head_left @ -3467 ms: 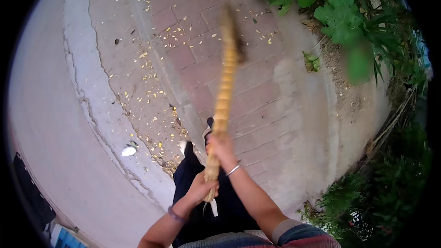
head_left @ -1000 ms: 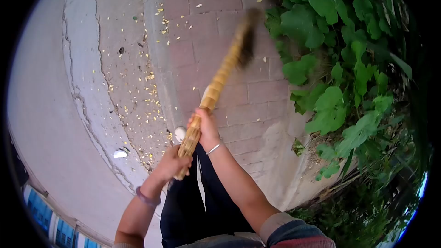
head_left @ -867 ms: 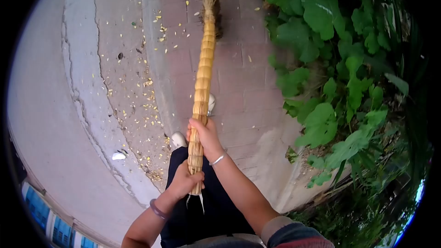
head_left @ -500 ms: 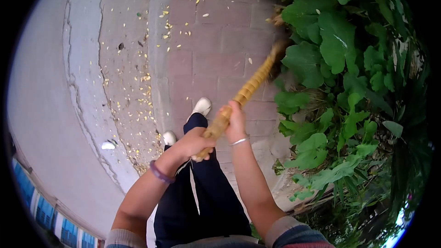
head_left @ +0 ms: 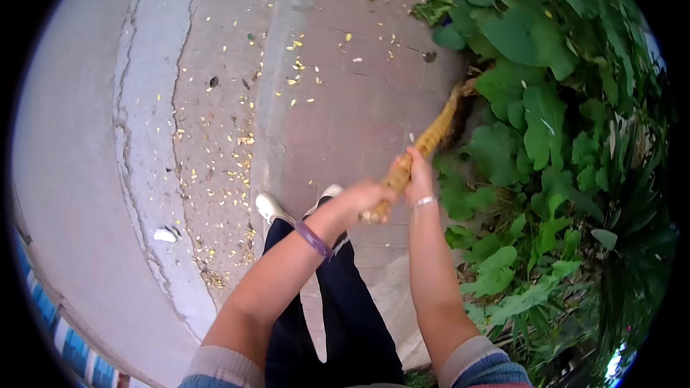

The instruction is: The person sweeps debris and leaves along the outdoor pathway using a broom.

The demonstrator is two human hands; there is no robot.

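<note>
A tan, ringed handle (head_left: pixel 440 126) slants up and right across the paving, its far end by the leaves and dark at its side. Near its lower end my left hand (head_left: pixel 370 198) is wrapped round it, a purple bangle on the wrist. Higher up the handle, my right hand (head_left: pixel 415 176) grips it too, with a silver bracelet below. What is fixed at the far end is partly hidden by leaves and blurred.
Broad green leaves (head_left: pixel 503 151) fill the right side. Reddish paving (head_left: pixel 338 115) lies ahead, with yellow fallen leaves (head_left: pixel 248 151) along a strip at its left. A white object (head_left: pixel 164 235) lies farther left. My pale shoes (head_left: pixel 271 207) stand below the hands.
Both hands and the handle have moved right and slightly up in view, toward the leaves. The shoes have shifted, and the camera view has moved a little.
</note>
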